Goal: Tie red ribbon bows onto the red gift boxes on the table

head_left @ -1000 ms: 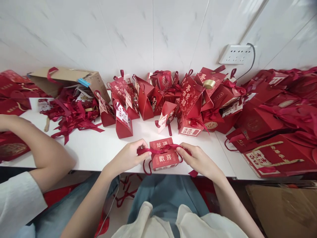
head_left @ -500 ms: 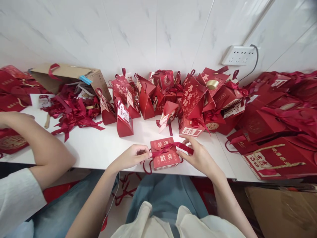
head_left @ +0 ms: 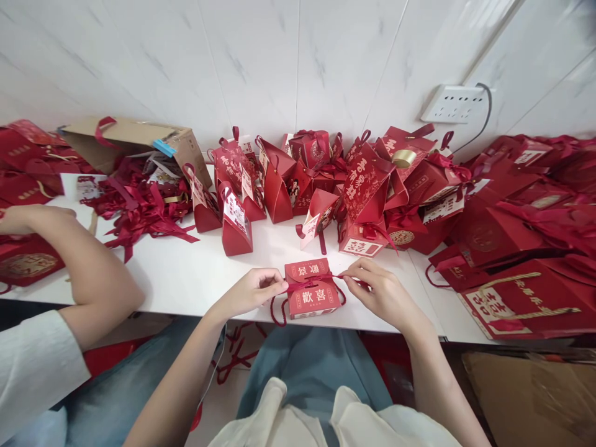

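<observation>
A small red gift box (head_left: 313, 302) with pale Chinese characters lies near the table's front edge, its dark red cord handle (head_left: 278, 315) drooping at the left. Across its top runs a dark red ribbon (head_left: 309, 283), crossed or knotted at the middle. My left hand (head_left: 261, 289) pinches the ribbon's left end beside the box. On the other side my right hand (head_left: 376, 287) pinches the right end, drawn out taut just past the box edge. Both hands are closed at the fingertips.
Several red gift boxes (head_left: 236, 231) stand along the wall behind. A cardboard box (head_left: 186, 149) spills a heap of ribbons (head_left: 144, 208) at the left. Larger red boxes (head_left: 549, 292) crowd the right. A co-worker's arm (head_left: 100, 273) reaches in from the left.
My right hand has closed from a looser hold into a pinch on the ribbon. The raised loop on the right is now pulled thin and straight; my left hand keeps its pinch.
</observation>
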Tool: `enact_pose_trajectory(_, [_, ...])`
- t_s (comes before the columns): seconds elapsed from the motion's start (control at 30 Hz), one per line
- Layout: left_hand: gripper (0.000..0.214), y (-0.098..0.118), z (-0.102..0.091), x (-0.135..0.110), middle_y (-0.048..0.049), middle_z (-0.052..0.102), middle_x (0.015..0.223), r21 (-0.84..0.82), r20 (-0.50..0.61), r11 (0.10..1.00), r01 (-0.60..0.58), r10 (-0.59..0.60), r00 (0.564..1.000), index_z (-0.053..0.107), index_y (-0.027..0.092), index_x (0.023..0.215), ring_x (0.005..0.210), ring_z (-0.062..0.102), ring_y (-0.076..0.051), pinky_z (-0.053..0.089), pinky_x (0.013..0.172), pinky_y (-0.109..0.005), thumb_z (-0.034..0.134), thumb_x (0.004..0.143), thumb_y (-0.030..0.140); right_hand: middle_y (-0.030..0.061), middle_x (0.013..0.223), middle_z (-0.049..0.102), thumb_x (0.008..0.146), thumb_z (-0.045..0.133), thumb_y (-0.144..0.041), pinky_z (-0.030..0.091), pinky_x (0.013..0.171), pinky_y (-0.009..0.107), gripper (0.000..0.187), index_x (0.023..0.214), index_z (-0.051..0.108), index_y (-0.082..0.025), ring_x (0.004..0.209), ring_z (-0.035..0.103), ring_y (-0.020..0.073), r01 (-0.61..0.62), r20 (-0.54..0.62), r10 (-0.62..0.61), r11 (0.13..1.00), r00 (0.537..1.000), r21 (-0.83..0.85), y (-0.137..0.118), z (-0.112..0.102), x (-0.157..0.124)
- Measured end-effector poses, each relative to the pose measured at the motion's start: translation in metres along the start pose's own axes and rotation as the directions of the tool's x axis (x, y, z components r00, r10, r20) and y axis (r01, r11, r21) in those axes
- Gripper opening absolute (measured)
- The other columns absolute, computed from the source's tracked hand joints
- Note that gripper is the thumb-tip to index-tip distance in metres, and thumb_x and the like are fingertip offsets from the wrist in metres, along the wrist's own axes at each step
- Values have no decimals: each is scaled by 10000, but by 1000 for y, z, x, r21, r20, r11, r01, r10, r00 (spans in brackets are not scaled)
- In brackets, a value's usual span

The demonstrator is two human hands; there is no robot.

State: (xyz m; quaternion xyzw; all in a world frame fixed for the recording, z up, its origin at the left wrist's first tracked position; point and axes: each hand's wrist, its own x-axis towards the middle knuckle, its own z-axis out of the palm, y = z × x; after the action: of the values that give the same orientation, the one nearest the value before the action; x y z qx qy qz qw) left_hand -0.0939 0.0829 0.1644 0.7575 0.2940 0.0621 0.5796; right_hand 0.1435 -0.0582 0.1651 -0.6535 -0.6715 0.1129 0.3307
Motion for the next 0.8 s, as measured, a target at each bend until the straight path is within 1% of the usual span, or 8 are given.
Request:
enact_pose_trajectory(0.07, [322,0,1,1,51,428,567,3,1,1000,-2,2,1000,519,174,699,519,404,-89,318,498,-212,539,831,467,56,818,609,914,446,-297,489,626,292,226,780,605,-208,721,599,179,-72,-1,72,993,997,91,-5,1,3])
enact_pose_trajectory(0.13, [315,-1,1,3,47,430,578,9,-8,1000,0,0,1000,521,172,701,532,413,-91,321,499,-211,543,826,461,20,682,569,902,428,-336,445,497,253,277,673,519,-210,582,549,146,-225,65,216,942,974,248,-11,1,6])
enact_pose_trajectory(0.23, [314,-4,2,5,48,426,580,5,-27,1000,2,-2,1000,505,172,689,534,408,-90,317,493,-207,534,824,454,-53,452,426,865,423,-399,349,392,219,354,562,386,-220,386,403,93,-462,229,401,763,887,452,-16,1,11])
enact_pose_trajectory(0.3, [319,-6,2,6,53,416,574,-6,-29,1000,3,-3,1000,496,171,684,523,391,-84,306,487,-204,529,823,457,-70,385,383,831,454,-431,327,392,212,383,524,368,-217,346,364,75,-536,297,447,665,844,520,-14,2,12])
enact_pose_trajectory(0.47, [357,-15,2,7,65,384,549,-57,-22,998,26,-28,999,473,173,677,494,355,-76,266,471,-204,529,812,499,-49,421,482,757,573,-549,359,408,210,435,532,471,-190,354,460,82,-611,410,458,512,789,604,5,8,7])
enact_pose_trajectory(0.57, [394,-19,3,9,72,359,537,-90,-20,996,24,-26,999,448,180,662,485,329,-74,246,465,-205,533,795,541,-49,406,490,724,623,-593,386,438,217,458,559,516,-180,374,488,92,-620,445,438,458,781,637,16,12,1])
enact_pose_trajectory(0.67, [431,-24,5,11,76,336,536,-94,-37,996,-2,-1,999,427,184,648,490,301,-73,233,470,-206,535,777,581,-40,385,498,696,659,-606,374,455,217,485,527,507,-177,381,499,94,-613,445,427,458,787,644,23,16,-3])
enact_pose_trajectory(0.8, [459,-32,5,14,75,332,530,-56,-83,997,-44,39,996,410,187,621,499,291,-75,230,479,-211,542,757,605,-21,372,512,692,665,-619,353,452,217,528,474,474,-178,379,505,94,-601,451,398,501,799,623,29,20,-4])
